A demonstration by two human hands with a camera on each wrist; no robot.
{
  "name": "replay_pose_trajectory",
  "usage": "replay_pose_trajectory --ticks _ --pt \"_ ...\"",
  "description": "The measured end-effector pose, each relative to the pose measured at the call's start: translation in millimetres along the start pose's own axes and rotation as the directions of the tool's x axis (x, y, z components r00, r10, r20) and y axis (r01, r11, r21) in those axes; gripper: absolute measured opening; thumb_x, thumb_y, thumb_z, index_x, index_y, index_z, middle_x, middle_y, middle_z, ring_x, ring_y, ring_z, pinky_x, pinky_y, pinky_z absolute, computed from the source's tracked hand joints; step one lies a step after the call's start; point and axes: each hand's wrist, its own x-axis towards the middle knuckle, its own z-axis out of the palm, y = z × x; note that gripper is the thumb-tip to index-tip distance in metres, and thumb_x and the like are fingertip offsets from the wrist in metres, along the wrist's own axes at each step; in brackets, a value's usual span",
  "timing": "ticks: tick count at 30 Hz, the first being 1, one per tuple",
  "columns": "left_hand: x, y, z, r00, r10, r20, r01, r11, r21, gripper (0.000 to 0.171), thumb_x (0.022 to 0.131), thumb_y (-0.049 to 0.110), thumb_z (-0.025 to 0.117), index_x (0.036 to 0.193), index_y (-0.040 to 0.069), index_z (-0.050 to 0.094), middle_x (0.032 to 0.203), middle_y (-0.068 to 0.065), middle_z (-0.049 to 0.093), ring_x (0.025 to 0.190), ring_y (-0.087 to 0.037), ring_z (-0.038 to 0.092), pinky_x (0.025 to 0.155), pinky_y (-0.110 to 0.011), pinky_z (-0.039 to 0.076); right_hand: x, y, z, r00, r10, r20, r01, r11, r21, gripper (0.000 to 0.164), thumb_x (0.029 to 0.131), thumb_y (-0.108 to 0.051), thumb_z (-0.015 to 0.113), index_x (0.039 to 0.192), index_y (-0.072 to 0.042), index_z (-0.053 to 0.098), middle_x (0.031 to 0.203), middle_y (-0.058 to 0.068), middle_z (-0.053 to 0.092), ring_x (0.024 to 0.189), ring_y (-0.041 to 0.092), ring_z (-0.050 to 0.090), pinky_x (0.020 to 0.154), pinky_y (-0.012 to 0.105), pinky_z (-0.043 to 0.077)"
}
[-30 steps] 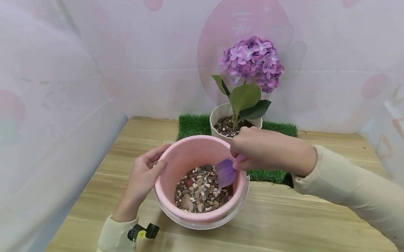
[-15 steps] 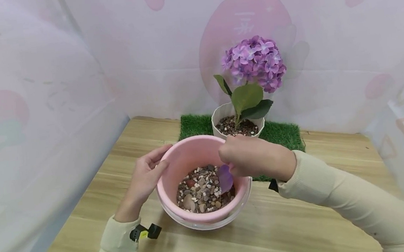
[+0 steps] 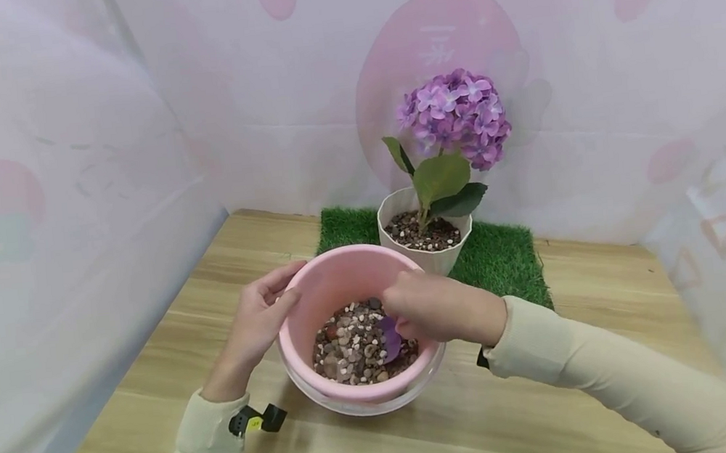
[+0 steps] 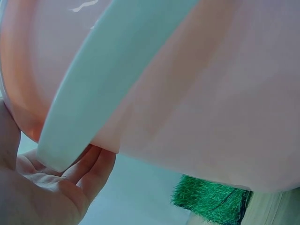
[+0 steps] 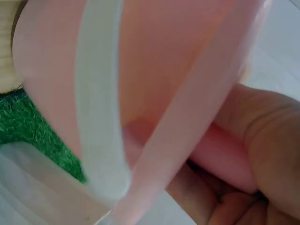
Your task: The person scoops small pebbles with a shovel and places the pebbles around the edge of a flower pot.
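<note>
A pink bucket (image 3: 335, 280) with pebbles (image 3: 348, 344) of brown, grey and white in its bottom stands on the table. My left hand (image 3: 255, 323) holds its left rim, thumb over the edge and fingers along the outside. Inside the right part of the bucket, my right hand (image 3: 436, 307) grips a small shovel; the purple blade (image 3: 390, 339) dips into the pebbles. The right wrist view shows the shovel's pink handle (image 5: 225, 161) within the curled fingers. The bucket's pale carrying handle (image 4: 108, 75) hangs down along its outside.
Behind the bucket, a white flowerpot (image 3: 434, 257) holds a purple hydrangea (image 3: 454, 117) in pebbly fill, on a green turf mat (image 3: 505, 267). The wooden table (image 3: 519, 416) meets printed cloth walls (image 3: 257, 83) at the back and sides.
My right hand has moved left and down into the bucket, and the shovel blade has sunk deeper among the pebbles. The left hand keeps its hold on the rim.
</note>
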Motion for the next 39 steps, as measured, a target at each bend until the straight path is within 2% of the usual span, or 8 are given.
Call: replay_pose_trajectory --ticks 5,11,16,20,27,31,35,39 --pt "0.8 0.0 -2.1 1.0 0.009 0.001 -0.009 1.0 0.006 0.046 0.104 0.005 0.058 0.149 -0.001 0.056 0.147 -0.025 0.063 0.117 -0.03 0.074 0.086 -0.038 0.068 13 4 -3 0.997 0.053 0.052 -0.054 0.999 0.006 0.025 0.079 0.005 0.074 0.064 -0.012 0.066 0.06 -0.006 0.059 0.054 0.008 0.053 0.051 0.015 0.049" --pt "2.2 -1.9 -0.4 1.0 0.02 0.012 -0.021 1.0 0.022 0.046 0.104 0.006 0.059 0.149 -0.001 0.057 0.146 -0.024 0.064 0.124 -0.036 0.069 0.089 -0.033 0.068 21 13 -1 0.993 0.072 0.092 -0.076 0.996 0.038 0.033 0.077 0.004 0.075 0.056 -0.015 0.057 0.054 -0.009 0.044 0.051 0.007 0.04 0.048 0.016 0.036" --pt "1.2 -3.4 0.4 1.0 0.013 0.004 -0.013 1.0 0.01 0.047 0.102 0.004 0.059 0.149 -0.002 0.057 0.145 -0.024 0.064 0.124 -0.041 0.069 0.087 -0.034 0.068 19 12 6 0.99 0.094 0.106 -0.1 0.993 0.059 0.027 0.08 0.005 0.075 0.061 -0.012 0.065 0.059 -0.006 0.059 0.053 0.007 0.051 0.05 0.017 0.048" --pt "0.8 -3.0 0.2 1.0 0.017 -0.012 -0.016 1.0 0.021 0.046 0.102 0.005 0.059 0.148 0.0 0.059 0.144 -0.024 0.065 0.12 -0.035 0.072 0.085 -0.034 0.068 14 8 13 0.995 0.08 0.055 -0.083 0.995 0.053 0.028 0.082 0.005 0.077 0.062 -0.012 0.067 0.06 -0.003 0.063 0.054 0.007 0.054 0.051 0.017 0.051" --pt "0.9 -0.5 -1.1 0.999 0.017 -0.029 -0.017 1.0 -0.016 0.046 0.1 0.001 0.058 0.146 -0.004 0.058 0.143 -0.027 0.064 0.11 -0.012 0.075 0.087 -0.033 0.068 16 9 25 0.995 0.0 -0.096 0.01 0.995 0.103 0.021 0.078 0.007 0.074 0.066 -0.01 0.074 0.061 -0.002 0.069 0.053 0.004 0.055 0.054 0.013 0.051" --pt "1.5 -0.5 0.6 0.999 0.009 -0.034 -0.01 0.999 -0.033 0.046 0.1 -0.001 0.057 0.146 -0.004 0.058 0.144 -0.026 0.064 0.111 -0.009 0.074 0.089 -0.033 0.067 22 12 26 0.994 0.049 -0.099 -0.03 0.983 0.181 0.018 0.076 0.009 0.074 0.071 -0.007 0.08 0.061 0.0 0.072 0.05 0.001 0.052 0.05 0.012 0.047" --pt "1.5 -1.7 3.5 1.0 0.001 -0.03 -0.003 0.999 -0.041 0.045 0.101 -0.001 0.056 0.146 -0.004 0.059 0.144 -0.026 0.064 0.112 -0.008 0.073 0.09 -0.031 0.067 25 13 26 0.994 0.04 -0.105 -0.018 0.979 0.205 0.022 0.073 0.01 0.07 0.074 -0.008 0.082 0.062 -0.001 0.073 0.049 0.001 0.049 0.047 0.013 0.041" --pt "0.9 -0.7 4.8 0.999 0.012 -0.034 -0.014 0.999 -0.041 0.044 0.101 -0.001 0.056 0.145 -0.005 0.059 0.143 -0.028 0.064 0.11 -0.006 0.073 0.089 -0.029 0.067 25 12 27 0.989 0.032 -0.141 -0.003 0.98 0.2 0.02 0.075 0.007 0.072 0.08 -0.008 0.084 0.072 0.002 0.078 0.057 0.003 0.061 0.055 0.012 0.051"
